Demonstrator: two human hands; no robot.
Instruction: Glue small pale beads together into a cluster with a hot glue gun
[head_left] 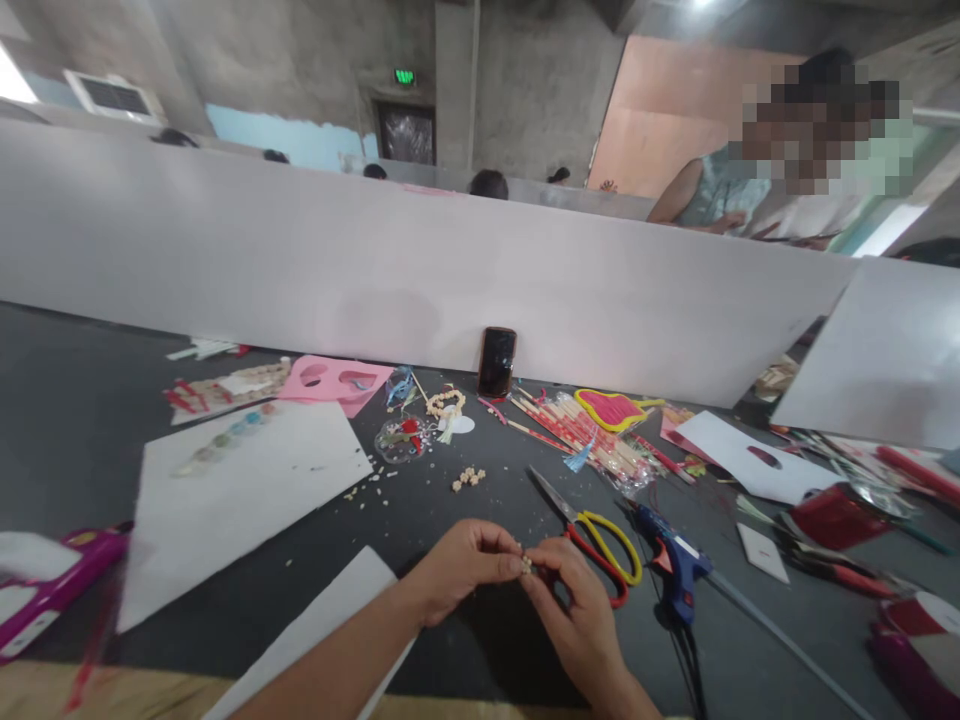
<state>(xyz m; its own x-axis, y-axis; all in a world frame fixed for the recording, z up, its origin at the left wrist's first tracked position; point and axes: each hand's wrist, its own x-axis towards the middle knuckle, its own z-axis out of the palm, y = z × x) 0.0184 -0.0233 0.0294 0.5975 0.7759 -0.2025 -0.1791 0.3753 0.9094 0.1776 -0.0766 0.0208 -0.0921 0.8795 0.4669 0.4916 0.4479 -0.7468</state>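
Close together above the dark table, my left hand [472, 565] and my right hand [574, 595] meet fingertip to fingertip. Pinched between them is a small cluster of pale beige beads [526, 565]; the fingers cover part of it. A little beyond the hands lies a loose group of similar bead clusters [469, 479]. Scissors [592, 530] with red and yellow handles rest just right of my right hand. Farther right is a blue glue gun [679, 560] with a long glue stick in its back.
A phone [497, 362] leans against the white partition [420, 270]. Packaged sticks [577, 430], a beaded loop [446, 405] and paper sheets [247, 490] cover much of the table. At right stands a red tin [840, 515]; a purple tool [67, 590] lies left. A person [712, 195] is behind the partition.
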